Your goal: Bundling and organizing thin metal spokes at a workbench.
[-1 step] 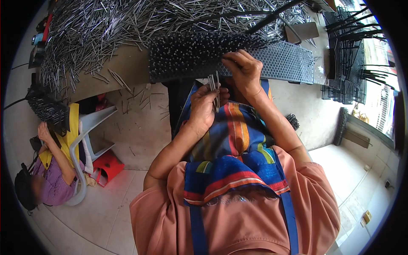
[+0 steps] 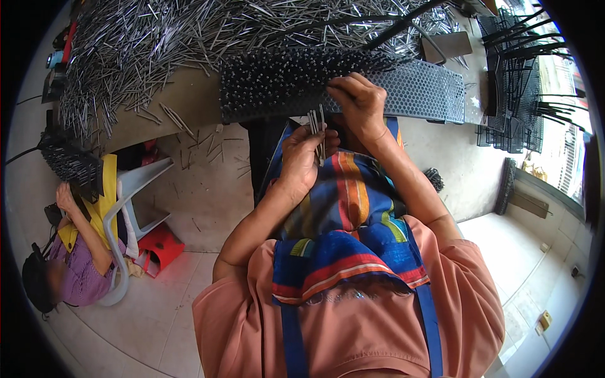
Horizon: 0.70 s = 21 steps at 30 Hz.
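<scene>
While your left hand (image 2: 299, 157) wraps its grip round slim silver-grey metal rods (image 2: 312, 120), seemingly bunched for easy reach, right hand (image 2: 364, 106) pinches over dark-grey perforated plate (image 2: 422, 91) along near edge of bench (image 2: 195, 104); can't tell what's pinched.

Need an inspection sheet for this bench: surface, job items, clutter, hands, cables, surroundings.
Surface: brown table, partly bare near its front edge.
Job items: dark panel, its left part bristling with tips, its right part showing bare holes; held rods, a small bundle.
Clutter: large rod pile across the table's far side; stray rods below the table.
Hands: left hand grips the bundle; right hand is pinched at the panel, anything in it too hidden to tell.
Cables: thin dark line at far left, possibly a cable.
Surroundings: co-worker and red bag at left; black mesh and window at right.
</scene>
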Available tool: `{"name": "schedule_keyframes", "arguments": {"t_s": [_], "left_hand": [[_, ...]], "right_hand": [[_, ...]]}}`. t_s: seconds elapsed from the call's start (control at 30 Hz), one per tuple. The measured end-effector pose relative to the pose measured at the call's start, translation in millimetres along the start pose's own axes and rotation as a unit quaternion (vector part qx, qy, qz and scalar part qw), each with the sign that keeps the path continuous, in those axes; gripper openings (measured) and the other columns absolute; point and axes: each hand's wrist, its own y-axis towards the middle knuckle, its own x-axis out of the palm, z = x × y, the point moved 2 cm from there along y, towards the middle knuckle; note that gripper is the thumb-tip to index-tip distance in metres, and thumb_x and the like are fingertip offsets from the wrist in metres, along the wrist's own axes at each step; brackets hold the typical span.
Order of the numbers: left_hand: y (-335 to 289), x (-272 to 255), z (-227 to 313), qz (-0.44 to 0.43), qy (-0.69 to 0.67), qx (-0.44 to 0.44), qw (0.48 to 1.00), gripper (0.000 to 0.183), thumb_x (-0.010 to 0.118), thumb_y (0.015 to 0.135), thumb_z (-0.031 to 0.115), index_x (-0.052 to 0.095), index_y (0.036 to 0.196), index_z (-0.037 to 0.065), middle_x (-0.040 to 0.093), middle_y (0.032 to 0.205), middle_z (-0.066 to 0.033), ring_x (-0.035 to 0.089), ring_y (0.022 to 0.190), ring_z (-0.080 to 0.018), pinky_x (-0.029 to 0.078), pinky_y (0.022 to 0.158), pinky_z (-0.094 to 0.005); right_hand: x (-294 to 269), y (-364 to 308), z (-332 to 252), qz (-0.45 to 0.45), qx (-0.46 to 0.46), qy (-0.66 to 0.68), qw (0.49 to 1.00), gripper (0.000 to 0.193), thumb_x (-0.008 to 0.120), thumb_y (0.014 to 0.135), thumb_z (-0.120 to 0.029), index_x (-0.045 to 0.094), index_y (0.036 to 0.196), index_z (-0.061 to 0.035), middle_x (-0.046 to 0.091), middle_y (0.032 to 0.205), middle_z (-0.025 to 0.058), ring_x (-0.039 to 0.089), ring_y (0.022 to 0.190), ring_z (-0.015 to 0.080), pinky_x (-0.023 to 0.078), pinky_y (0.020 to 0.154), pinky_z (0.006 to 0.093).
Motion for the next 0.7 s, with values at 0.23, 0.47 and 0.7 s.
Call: {"name": "schedule_keyframes", "arguments": {"t_s": [0.23,0.47,0.7], "left_hand": [[0,0,1,-0.011,-0.011,0.013,1.000,0.014,0.058,0.093,0.005,0.065,0.105,0.002,0.071,0.093,-0.0137,0.070,0.079,-0.0218,0.057,0.071,-0.0321],[-4,7,2,-0.028,-0.015,0.019,0.999,0.013,0.058,0.092,0.002,0.066,0.103,0.001,0.071,0.093,-0.0139,0.069,0.079,-0.0215,0.057,0.073,-0.0330],[-6,14,0,-0.078,0.022,0.009,0.997,0.016,0.057,0.095,0.004,0.065,0.106,-0.001,0.070,0.095,-0.0154,0.070,0.084,-0.0251,0.058,0.078,-0.0347]], "right_hand": [[-6,-5,1,0.002,-0.021,-0.032,0.999,0.015,0.072,0.079,-0.004,0.072,0.094,-0.0038,0.064,0.077,0.0115,0.065,0.066,0.0259,0.049,0.059,0.0316],[-14,-13,2,0.023,-0.013,-0.024,0.999,0.014,0.072,0.080,-0.005,0.071,0.093,-0.0015,0.065,0.075,0.0106,0.065,0.064,0.0208,0.049,0.058,0.0314],[-12,-23,10,-0.206,0.300,0.268,0.892,0.012,0.074,0.078,-0.010,0.071,0.079,0.0013,0.067,0.066,0.0054,0.060,0.060,0.0092,0.048,0.055,0.0276]]}}
